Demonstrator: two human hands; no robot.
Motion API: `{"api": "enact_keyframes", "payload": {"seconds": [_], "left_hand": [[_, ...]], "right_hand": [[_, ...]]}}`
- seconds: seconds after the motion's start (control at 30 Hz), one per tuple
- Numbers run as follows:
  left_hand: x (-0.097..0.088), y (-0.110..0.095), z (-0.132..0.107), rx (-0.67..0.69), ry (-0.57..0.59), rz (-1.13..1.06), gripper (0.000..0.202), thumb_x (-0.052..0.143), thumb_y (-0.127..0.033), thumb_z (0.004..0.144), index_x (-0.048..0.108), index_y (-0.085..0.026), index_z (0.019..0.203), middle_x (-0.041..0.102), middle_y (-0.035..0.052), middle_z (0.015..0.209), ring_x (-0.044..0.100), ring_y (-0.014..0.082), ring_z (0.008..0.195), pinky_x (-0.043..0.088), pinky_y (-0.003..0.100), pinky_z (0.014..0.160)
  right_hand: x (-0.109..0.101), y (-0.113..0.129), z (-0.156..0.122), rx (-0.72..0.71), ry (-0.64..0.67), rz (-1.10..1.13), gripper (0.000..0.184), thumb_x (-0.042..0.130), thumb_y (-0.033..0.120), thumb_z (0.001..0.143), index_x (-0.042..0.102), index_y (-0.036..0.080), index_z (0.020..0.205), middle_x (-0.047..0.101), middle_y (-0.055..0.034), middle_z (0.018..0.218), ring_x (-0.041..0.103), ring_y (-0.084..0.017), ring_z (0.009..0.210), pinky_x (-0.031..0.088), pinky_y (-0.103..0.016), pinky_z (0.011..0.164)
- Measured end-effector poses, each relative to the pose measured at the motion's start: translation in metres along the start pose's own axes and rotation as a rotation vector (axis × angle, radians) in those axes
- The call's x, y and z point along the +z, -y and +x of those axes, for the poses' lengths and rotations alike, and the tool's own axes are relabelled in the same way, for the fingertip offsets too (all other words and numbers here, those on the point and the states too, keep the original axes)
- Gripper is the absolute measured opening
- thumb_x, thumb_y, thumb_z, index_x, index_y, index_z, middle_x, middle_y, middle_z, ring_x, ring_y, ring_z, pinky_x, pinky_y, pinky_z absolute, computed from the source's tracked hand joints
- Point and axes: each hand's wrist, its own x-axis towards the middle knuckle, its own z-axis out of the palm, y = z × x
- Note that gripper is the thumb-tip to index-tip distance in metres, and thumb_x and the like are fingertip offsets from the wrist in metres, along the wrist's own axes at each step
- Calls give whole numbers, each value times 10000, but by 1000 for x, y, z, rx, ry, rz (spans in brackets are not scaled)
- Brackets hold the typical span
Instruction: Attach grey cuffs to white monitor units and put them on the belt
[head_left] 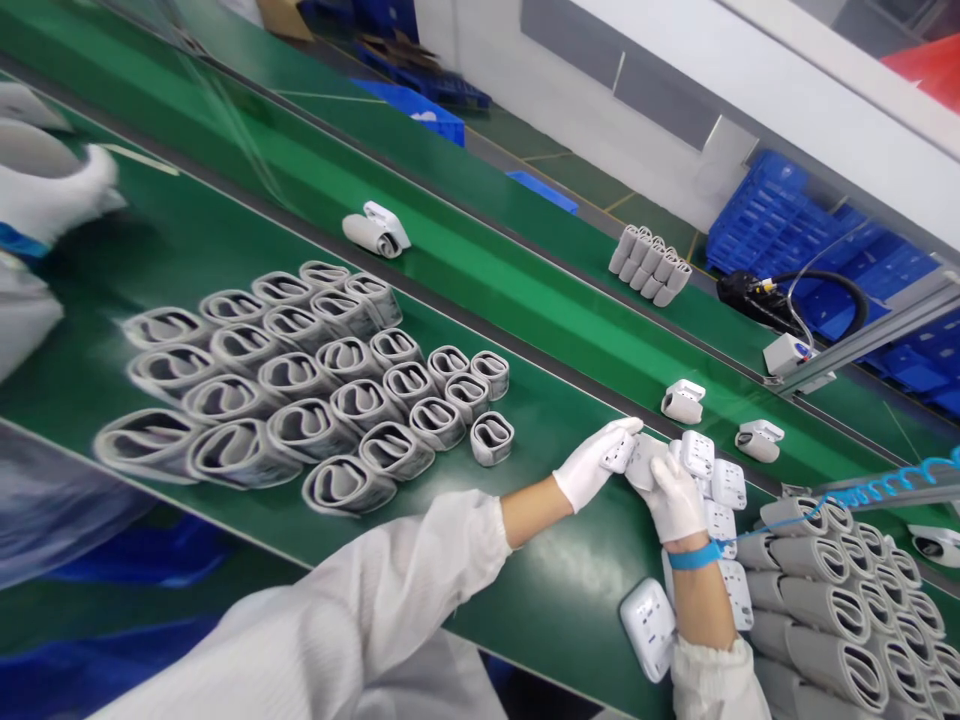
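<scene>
Both my hands wear white gloves and meet over the green table near its far edge. My left hand [596, 465] is closed on a small white plastic part [621, 455]. My right hand [675, 492] grips a light grey casing [645, 462] pressed against that part; a blue strap [694, 555] circles the wrist. Right beside the hands lies a row of white flat plates [724, 485], and one more white plate [649, 625] lies nearer to me.
Several grey oval sleeves [315, 385] stand in rows at the left, more grey sleeves [847, 610] at the right. Finished white units [376, 230] ride the far green belt [480, 270]. Another person's white-gloved hand [52, 185] is at far left. Blue crates [787, 215] stand behind.
</scene>
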Motion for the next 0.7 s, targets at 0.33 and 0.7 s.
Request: {"api": "enact_keyframes", "payload": {"seconds": [0.33,0.7], "left_hand": [[7,-9,-12,120,8,165,649,695,-627,956,672,-222,1462,595,111,1598,519,346,1501,390,465,1275],[7,-14,-15,139,76,442,736,550,-716,1012,568,-254,1584,540,119,1630,566,328,1354,500,455,1132]], "right_hand": [[6,-6,-2,27,-5,29,636,830,586,847,696,240,1364,692,-128,1465,615,-391,1426,567,-600,1168],[8,-10,0,47,-94,-52,633,855,605,791,703,245,1289,715,-132,1417,652,-377,1371,643,-518,1062]]}}
